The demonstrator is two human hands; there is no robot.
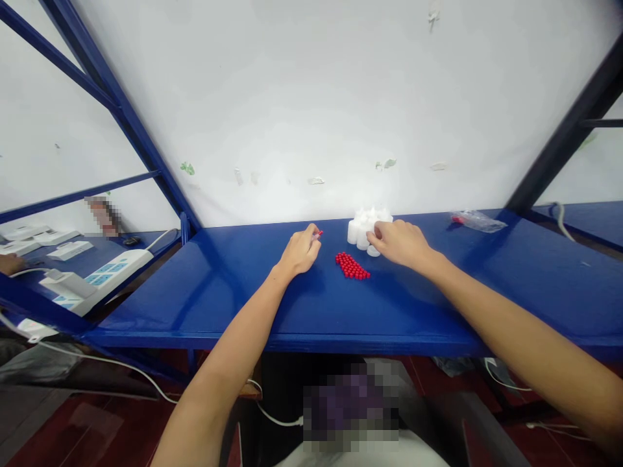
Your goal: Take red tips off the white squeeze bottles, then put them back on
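Note:
My left hand [300, 251] is closed in a pinch on a small red piece [320, 233], whose exact kind is too small to make out. Upright in a tight group stand several small white plastic bottles [359, 231] with pointed tops. At the group's near right, my right hand [400, 241] has its fingers closed on a white bottle, mostly hidden, with a pale round end [374, 251] showing below the fingertips. Between my hands, nearer to me, lies a loose patch of small round red pieces [352, 266].
The blue table [233, 285] runs against a white wall. A clear plastic bag [477, 221] with something red lies at the back right. Blue metal posts [131, 139] rise at both sides. On the left, a white power strip [119, 267] and white boxes sit beside a person's hand [10, 264].

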